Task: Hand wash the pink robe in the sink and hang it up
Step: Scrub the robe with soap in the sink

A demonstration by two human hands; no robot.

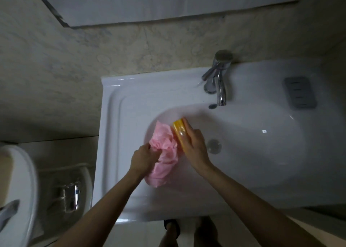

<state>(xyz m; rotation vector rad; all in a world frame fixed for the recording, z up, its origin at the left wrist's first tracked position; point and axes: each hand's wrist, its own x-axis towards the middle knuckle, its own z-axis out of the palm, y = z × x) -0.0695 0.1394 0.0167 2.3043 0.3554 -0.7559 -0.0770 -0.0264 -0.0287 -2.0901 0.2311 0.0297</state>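
Note:
The pink robe (164, 153) lies bunched against the left wall of the white sink (262, 153). My left hand (143, 158) grips the bunched cloth at its left side. My right hand (193, 144) holds a yellow bar, probably soap (179, 132), and presses it along the right edge of the robe. The bar's far end sticks out past my fingertips. The drain (214, 146) sits just right of my right hand.
A chrome faucet (219, 82) stands at the sink's back rim, with a grey soap dish (299, 92) to its right. A mirror (168, 1) hangs on the wall above. A white toilet (18, 190) is at the lower left.

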